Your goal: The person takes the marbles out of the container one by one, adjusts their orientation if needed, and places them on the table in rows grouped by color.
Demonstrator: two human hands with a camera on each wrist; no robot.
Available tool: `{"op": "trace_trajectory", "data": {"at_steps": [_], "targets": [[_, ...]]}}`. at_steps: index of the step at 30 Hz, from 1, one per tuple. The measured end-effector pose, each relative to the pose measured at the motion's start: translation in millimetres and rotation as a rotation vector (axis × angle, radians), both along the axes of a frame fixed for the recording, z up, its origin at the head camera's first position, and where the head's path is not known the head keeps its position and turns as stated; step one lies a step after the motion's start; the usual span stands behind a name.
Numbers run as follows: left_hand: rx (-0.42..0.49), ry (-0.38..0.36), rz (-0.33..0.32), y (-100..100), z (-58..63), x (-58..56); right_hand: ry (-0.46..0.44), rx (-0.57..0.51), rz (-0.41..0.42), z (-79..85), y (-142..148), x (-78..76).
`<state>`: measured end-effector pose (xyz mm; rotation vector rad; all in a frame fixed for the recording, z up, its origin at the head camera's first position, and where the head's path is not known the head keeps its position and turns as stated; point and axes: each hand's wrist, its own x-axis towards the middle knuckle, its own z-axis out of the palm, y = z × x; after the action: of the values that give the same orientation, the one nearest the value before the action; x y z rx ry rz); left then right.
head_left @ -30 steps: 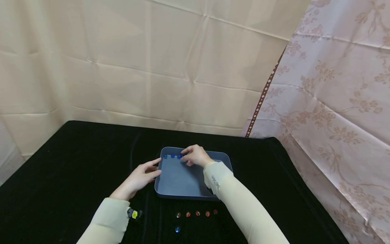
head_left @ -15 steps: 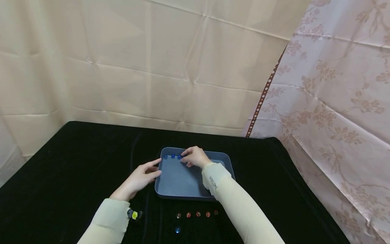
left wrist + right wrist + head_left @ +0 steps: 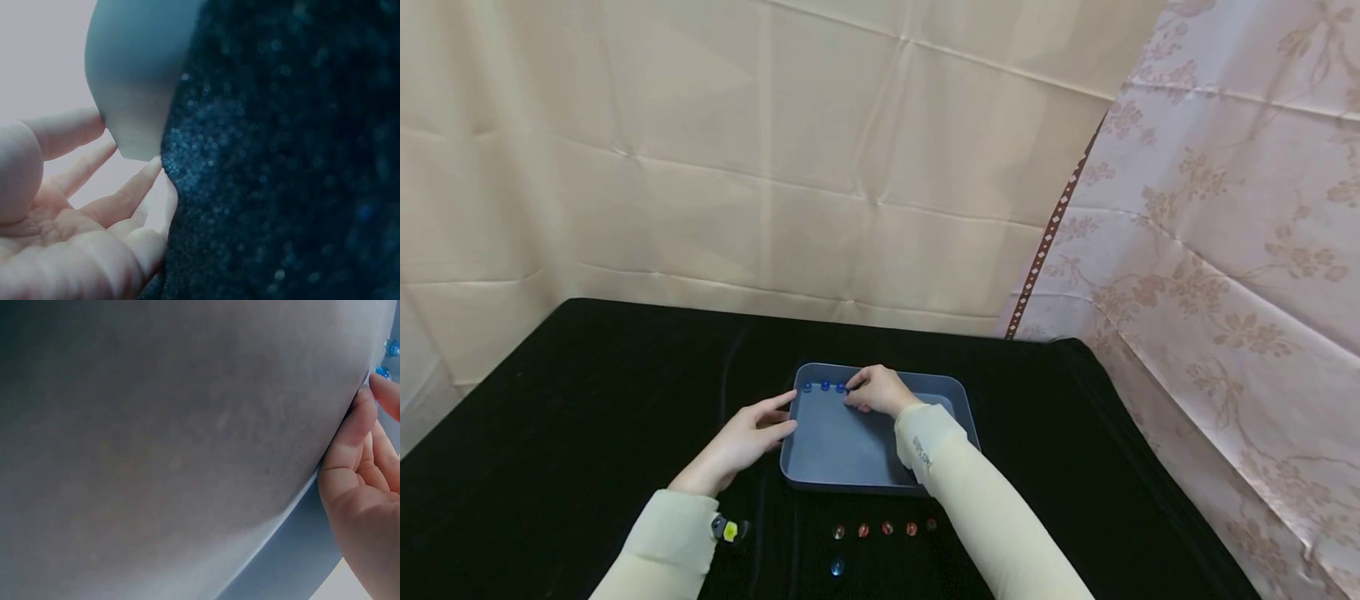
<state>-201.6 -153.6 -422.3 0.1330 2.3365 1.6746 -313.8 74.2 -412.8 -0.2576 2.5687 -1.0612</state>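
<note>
A blue-grey rectangular tray (image 3: 850, 454) lies on the black cloth. Along its far wall, towards the left corner, three blue marbles (image 3: 825, 386) sit in a row. My right hand (image 3: 880, 390) reaches into the tray at the right end of this row. Its thumb and fingertips pinch a small blue marble, mostly hidden by the fingers. In the right wrist view, blue marbles (image 3: 392, 348) show just beyond the fingertips. My left hand (image 3: 741, 437) touches the tray's left side with its fingers spread; the left wrist view shows fingertips at the outer wall (image 3: 140, 119).
Several reddish clear marbles (image 3: 887, 528) lie in a row on the cloth (image 3: 587, 417) in front of the tray. A single blue marble (image 3: 837, 567) lies nearer to me. Cream (image 3: 715, 167) and flowered (image 3: 1225, 250) curtains hang behind and to the right.
My right hand has shifted slightly towards me inside the tray, staying beside the blue row. The left hand and the marbles on the cloth stay in place.
</note>
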Motion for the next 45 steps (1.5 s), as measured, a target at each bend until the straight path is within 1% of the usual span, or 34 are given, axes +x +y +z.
{"op": "trace_trajectory", "data": {"at_steps": [10,14,25,30,33,36,40,45], "targets": [[0.004,-0.002,0.002,-1,-1.8,-0.2,0.006,0.005,0.009,-1.7,0,0.3],[0.006,0.002,0.003,-1,-1.7,-0.5,0.018,0.003,0.019,-1.2,0,0.8],[0.003,-0.002,0.0,-3,-0.1,0.7,0.013,-0.013,0.015,0.9,0,2.6],[0.007,-0.002,0.001,-1,1.7,1.0,-0.012,-0.073,0.002,0.7,5,2.9],[0.004,-0.004,0.002,1,1.2,1.4,-0.045,-0.126,-0.008,-0.5,8,2.4],[0.008,-0.007,-0.005,1,0.0,1.6,-0.058,-0.159,-0.012,-1.5,10,2.3],[0.013,-0.008,-0.009,0,-0.5,1.2,-0.059,-0.185,-0.006,0.5,11,2.6],[0.014,-0.006,-0.007,-1,-0.3,0.3,-0.049,-0.209,-0.028,4.2,15,2.0]]}}
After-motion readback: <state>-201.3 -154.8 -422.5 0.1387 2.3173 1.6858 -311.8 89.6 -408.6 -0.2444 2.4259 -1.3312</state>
